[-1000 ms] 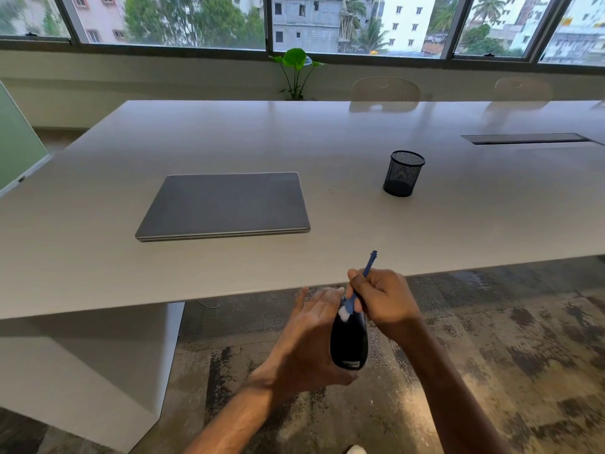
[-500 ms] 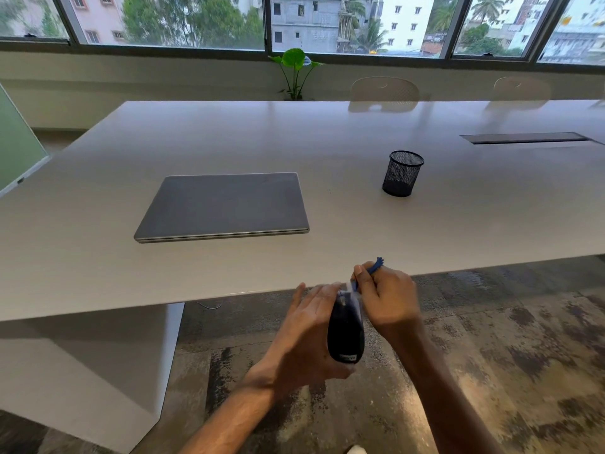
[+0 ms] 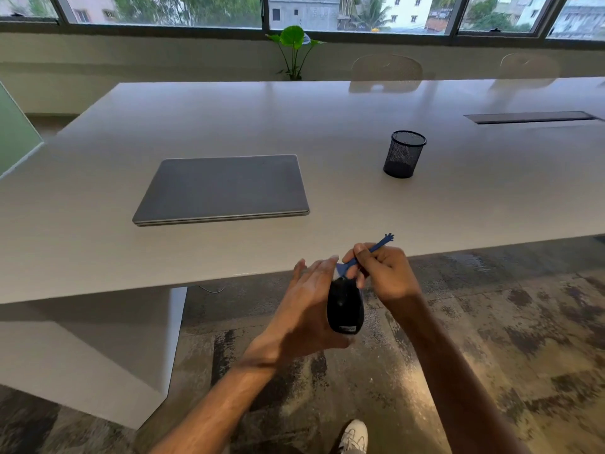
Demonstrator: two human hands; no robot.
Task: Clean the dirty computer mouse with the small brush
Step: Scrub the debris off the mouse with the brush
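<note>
At the bottom edge a white shoe (image 3: 355, 435) is cut off by the frame, standing on mottled grey carpet (image 3: 510, 339). Both forearms rise from the lower edge, held out over the floor, short of the worktop (image 3: 98, 250).

The left hand (image 3: 302, 314) cradles the black computer mouse (image 3: 345, 304) from the left and beneath; its grip is closed around the mouse, with the fingers stretched up beside the front end and the thumb hidden under the body. A small label at the rear of the mouse is too blurred to read, and any dirt on the shell cannot be made out.

The right hand (image 3: 384, 276) pinches the small blue brush (image 3: 363, 257) in a tight grip near its head. The pale bristles touch the front of the mouse, though fingers and motion blur hide most of them. The handle angles up to the right, ending in a small forked tip over the worktop's near edge.

On the white worktop lies a closed grey laptop (image 3: 222, 188), with a black mesh pen cup (image 3: 404, 154) well apart to its right; what it contains cannot be seen. Further right a dark slot (image 3: 530, 117) is set in the surface. Beyond the far edge, two pale chair backs (image 3: 386, 67) are partly hidden, and a green plant (image 3: 294, 47) stands below the windows (image 3: 163, 11).
</note>
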